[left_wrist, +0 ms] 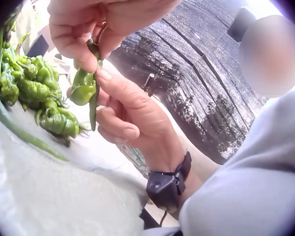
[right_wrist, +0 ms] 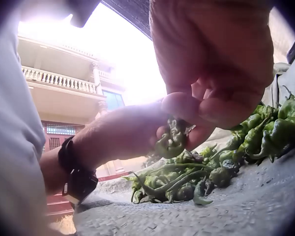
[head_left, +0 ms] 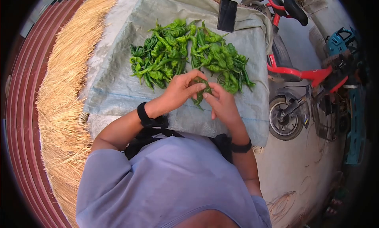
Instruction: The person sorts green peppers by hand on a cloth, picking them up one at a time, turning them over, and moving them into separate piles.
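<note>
In the head view, the left hand [head_left: 179, 90] and right hand [head_left: 221, 103] are meeting just on the near side of the pepper pile [head_left: 185, 54]. Both are pinching one green pepper [head_left: 200, 94], and their fingers are covering most of it.

In the left wrist view, the left hand is nipping the pepper's top from above (the frame edge is cropping its knuckles). The right thumb is pressing against its side, and the pepper is hanging beside the pile.

In the right wrist view, the right thumb and forefinger are squeezing the crumpled pepper in front of the pile. Glare is washing out the left fingers.
</note>
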Motion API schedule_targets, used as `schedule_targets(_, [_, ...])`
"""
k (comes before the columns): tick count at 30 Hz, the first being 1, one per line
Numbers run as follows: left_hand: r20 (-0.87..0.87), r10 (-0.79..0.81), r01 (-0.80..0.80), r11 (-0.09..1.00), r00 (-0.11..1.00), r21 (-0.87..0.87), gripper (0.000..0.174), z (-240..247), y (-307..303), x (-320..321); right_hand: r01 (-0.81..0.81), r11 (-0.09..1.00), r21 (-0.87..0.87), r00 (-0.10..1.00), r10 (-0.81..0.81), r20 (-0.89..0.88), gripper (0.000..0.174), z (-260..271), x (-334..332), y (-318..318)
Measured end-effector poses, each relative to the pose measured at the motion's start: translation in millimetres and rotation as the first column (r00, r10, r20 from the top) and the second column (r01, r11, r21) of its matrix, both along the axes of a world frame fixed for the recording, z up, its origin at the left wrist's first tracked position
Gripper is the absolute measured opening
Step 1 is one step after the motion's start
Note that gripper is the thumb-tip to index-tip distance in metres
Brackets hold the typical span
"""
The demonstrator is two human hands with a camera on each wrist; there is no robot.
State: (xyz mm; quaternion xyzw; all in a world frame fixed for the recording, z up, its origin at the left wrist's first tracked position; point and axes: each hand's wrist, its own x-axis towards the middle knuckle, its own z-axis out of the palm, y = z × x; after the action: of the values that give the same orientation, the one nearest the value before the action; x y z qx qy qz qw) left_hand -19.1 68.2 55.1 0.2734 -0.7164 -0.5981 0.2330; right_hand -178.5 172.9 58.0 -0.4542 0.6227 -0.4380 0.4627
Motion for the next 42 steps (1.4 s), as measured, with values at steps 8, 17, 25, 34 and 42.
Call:
schedule_targets(8, [-0.007,0.23,-0.23,0.973,0.973,-0.013,0.019,2.5,-29.3,10.6,0.156,0.988,-0.02,0.772,-0.135,-0.621,0.03,-4.7,-26.8,24.9])
schedule_targets(17, [-0.166,0.404,-0.437,0.819,0.9,-0.372,0.047,-1.1,-33.0,12.0,-0.002,0.996,-0.086,0.558,-0.071,-0.827,0.03,-24.1,-30.0,6.6])
schedule_targets(25, [0.033,0.068,-0.058,0.97,0.997,-0.236,0.026,-9.7,-12.4,13.8,-0.017,0.999,-0.047,0.496,-0.033,-0.868,0.018,-12.8,-28.0,11.3])
schedule_targets(34, [0.078,-0.276,0.285,0.885,0.958,-0.368,0.066,10.1,17.9,2.9,0.29,0.922,-0.257,0.949,-0.312,-0.049,0.017,9.7,-5.5,24.7])
schedule_targets(42, [0.458,0.109,0.367,0.45,0.882,-0.814,0.064,13.1,8.5,15.2,0.179,0.977,-0.117,0.894,-0.211,-0.396,0.023,6.0,-27.3,23.2])
